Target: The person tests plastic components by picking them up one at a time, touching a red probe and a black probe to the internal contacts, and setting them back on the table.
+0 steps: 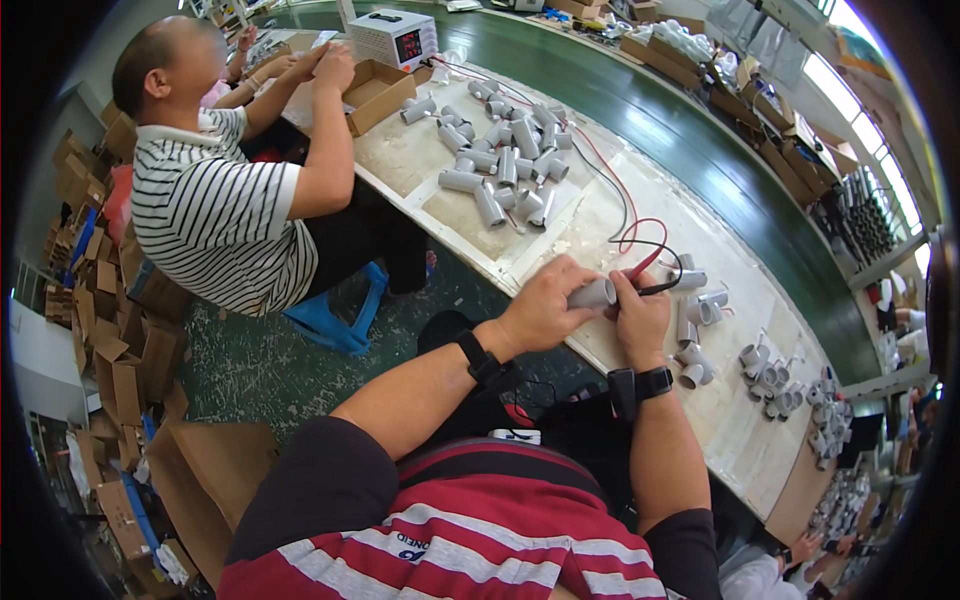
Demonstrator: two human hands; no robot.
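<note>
My left hand point(543, 308) grips a grey cylindrical fitting point(594, 294), its round end turned toward my right hand. Pinched in my right hand point(643, 325) are a red test probe point(645, 264) and a black test probe point(660, 288), close beside the fitting. Their tips are hidden behind my fingers, so contact with the fitting cannot be made out. Both hands are above the near edge of the pale worktable point(575, 235). Just right of my right hand lie several similar grey fittings point(705, 308).
A pile of grey fittings point(507, 165) covers the table's far left part. Red and black wires point(603, 163) run back toward a white power supply box point(393, 40) with a lit display. An open carton point(382, 95) is beside a seated co-worker point(225, 180) on my left. More fittings point(772, 378) lie rightward.
</note>
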